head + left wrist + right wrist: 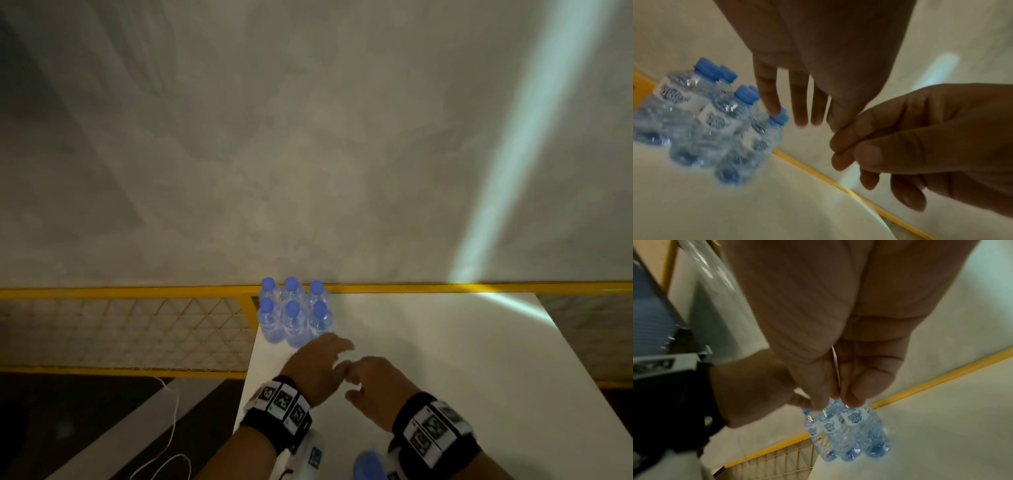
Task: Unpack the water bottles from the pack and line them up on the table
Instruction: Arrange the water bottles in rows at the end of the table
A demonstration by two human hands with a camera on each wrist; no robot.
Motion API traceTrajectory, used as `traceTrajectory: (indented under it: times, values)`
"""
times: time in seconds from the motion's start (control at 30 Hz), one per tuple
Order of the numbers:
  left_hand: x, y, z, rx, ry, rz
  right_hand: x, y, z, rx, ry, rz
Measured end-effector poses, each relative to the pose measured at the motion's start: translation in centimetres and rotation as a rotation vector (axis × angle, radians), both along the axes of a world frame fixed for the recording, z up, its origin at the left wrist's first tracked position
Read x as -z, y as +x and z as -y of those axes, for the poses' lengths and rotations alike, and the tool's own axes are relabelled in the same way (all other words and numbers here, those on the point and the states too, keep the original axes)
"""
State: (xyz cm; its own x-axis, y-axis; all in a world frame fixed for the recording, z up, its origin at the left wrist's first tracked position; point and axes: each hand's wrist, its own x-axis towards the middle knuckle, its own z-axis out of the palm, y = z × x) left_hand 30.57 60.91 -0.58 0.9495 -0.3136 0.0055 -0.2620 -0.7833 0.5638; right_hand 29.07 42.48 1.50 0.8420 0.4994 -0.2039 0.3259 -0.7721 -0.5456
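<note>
Head view: pack of bottles [294, 313] just beyond spread left hand [317, 368]; right hand [376, 385] curled, empty; labels legible from right wrist only.

**Fence, Cable and Light**

A yellow mesh fence [123, 329] runs from nine to three o'clock beneath a grey wall [274, 137]. A white cable [173, 425] lies at seven o'clock. A light streak [534, 137] slants at two o'clock.

white table [445, 359] bears bottle pack [294, 315].
</note>
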Motion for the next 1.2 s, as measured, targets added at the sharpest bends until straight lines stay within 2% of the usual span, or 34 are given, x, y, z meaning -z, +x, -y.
traceTrajectory:
  times: [0.1, 0.23, 0.4, 0.47, 0.57, 0.7, 0.87, 1.03, 1.2]
  values:
    - [0.4, -5.0, 2.6, 0.147, 0.018, -0.115, -1.2, -5.0, 2.6, -0.046, -0.12, -0.136]
    - [0.3, -9.4, 4.7, 0.173, 0.072, -0.191, -1.3, -10.2, 3.5, -0.079, -0.201, -0.166]
    - [0.7, -11.9, 6.5, 0.269, 0.32, -0.21, 0.3, -15.8, 3.8, 0.018, -0.261, -0.145]
    - [0.5, -12.4, 6.8, 0.201, 0.326, -0.205, 1.0, -16.4, 3.5, -0.002, -0.252, -0.119]
    - [0.4, -13.3, 6.8, 0.088, 0.238, -0.214, 1.7, -17.2, 2.9, -0.023, -0.328, -0.039]
    - [0.8, -14.1, 6.7, 0.042, 0.173, -0.214, 2.1, -18.0, 2.6, 0.022, -0.343, 0.037]
    - [1.2, -13.8, 6.4, 0.017, 0.186, -0.203, 2.2, -17.6, 2.3, -0.027, -0.35, 0.055]
    - [0.6, -10.8, 5.0, 0.006, 0.154, -0.164, 1.0, -15.7, 2.5, 0.093, -0.183, -0.01]
    - [-2.1, -4.6, 4.5, -0.02, 0.128, -0.102, -1.0, -11.0, 2.6, 0.163, -0.069, -0.005]
